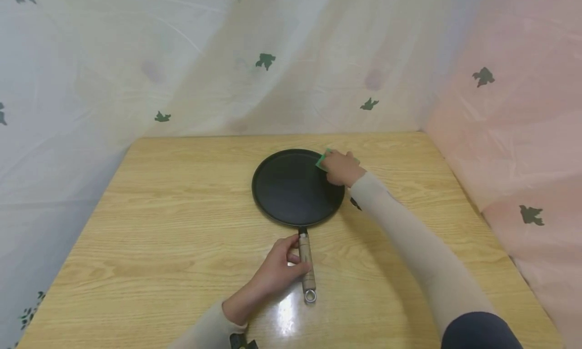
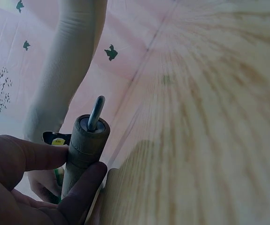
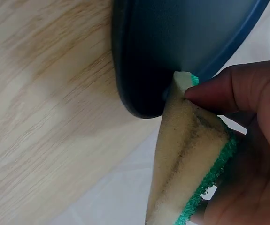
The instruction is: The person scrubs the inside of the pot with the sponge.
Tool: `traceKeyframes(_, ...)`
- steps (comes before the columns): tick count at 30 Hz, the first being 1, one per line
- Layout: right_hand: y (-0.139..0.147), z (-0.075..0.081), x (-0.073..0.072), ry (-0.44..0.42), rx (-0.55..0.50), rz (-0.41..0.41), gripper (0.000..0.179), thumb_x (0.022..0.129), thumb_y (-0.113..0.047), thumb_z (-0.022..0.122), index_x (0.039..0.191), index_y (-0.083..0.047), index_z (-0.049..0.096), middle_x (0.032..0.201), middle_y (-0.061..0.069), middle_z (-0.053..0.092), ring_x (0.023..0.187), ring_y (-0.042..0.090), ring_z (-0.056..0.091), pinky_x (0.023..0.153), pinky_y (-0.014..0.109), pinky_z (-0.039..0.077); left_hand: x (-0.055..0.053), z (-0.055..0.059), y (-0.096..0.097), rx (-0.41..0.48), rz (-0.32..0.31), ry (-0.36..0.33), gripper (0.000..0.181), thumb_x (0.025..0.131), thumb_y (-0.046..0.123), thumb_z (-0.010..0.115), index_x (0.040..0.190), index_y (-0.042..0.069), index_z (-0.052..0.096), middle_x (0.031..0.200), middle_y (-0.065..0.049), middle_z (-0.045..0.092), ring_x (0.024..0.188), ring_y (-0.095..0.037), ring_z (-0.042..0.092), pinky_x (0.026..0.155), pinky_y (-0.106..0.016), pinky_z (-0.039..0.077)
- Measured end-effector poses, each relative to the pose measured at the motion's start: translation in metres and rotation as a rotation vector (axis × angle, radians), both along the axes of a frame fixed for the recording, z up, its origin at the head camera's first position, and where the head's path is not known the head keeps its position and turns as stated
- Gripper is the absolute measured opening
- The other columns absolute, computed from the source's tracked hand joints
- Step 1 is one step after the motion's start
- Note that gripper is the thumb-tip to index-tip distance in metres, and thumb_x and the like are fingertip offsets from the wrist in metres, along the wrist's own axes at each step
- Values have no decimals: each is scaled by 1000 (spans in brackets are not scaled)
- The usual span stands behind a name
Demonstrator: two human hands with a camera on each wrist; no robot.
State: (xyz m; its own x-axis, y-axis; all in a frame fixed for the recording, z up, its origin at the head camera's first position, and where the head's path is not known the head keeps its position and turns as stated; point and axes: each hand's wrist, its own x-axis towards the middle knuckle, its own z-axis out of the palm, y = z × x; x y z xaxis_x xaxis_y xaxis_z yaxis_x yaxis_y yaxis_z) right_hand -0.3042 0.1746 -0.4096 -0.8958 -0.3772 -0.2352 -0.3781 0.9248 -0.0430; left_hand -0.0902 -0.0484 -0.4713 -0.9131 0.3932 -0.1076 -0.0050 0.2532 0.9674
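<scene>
A flat round black pan (image 1: 293, 190) lies on the wooden table, its wooden handle (image 1: 305, 253) pointing toward me. My left hand (image 1: 284, 265) pinches that handle between thumb and fingers; the left wrist view shows the handle's end (image 2: 85, 145) with its metal ring between them. At the pan's far right rim, my right hand (image 1: 342, 167) grips a sponge (image 1: 322, 161) with a green scouring side. Seen in the right wrist view, the sponge (image 3: 184, 154) is bent, its yellowish side stained dark, and one corner meets the pan's rim (image 3: 142, 110).
The wooden table (image 1: 182, 202) extends on both sides of the pan. Pale cloth with green leaf-like patches (image 1: 265, 61) hangs behind the table and along its left and right sides.
</scene>
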Motion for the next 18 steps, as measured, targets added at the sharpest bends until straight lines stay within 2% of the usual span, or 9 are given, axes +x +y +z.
traceKeyframes(4, 6, 0, 7, 6, -37, 2, 45, 92, 3, 64, 135, -5, 70, 151, 14, 58, 145, 36, 44, 113, 69, 34, 1, 1, 1, 10, 4, -7, 76, 88, 1, 77, 149, -20, 39, 133, -28, 52, 99, -25, 66, 77, -21, 55)
traceKeyframes(12, 14, 0, 21, 3, -54, -21, 43, 91, 7, 66, 131, -8, 73, 146, 9, 64, 145, 37, 46, 118, 78, 19, 1, 2, 2, 17, 9, -21, 76, 88, 1, 77, 150, -19, 38, 134, -28, 52, 100, -26, 66, 77, -22, 55)
traceKeyframes(18, 15, 6, 38, 4, -50, -7, 38, 92, 6, 66, 127, -5, 74, 141, 12, 67, 137, 39, 53, 116, 78, 21, 1, 3, 2, 12, 14, -29, 77, 89, 1, 77, 151, -18, 37, 135, -27, 52, 102, -26, 66, 78, -23, 56)
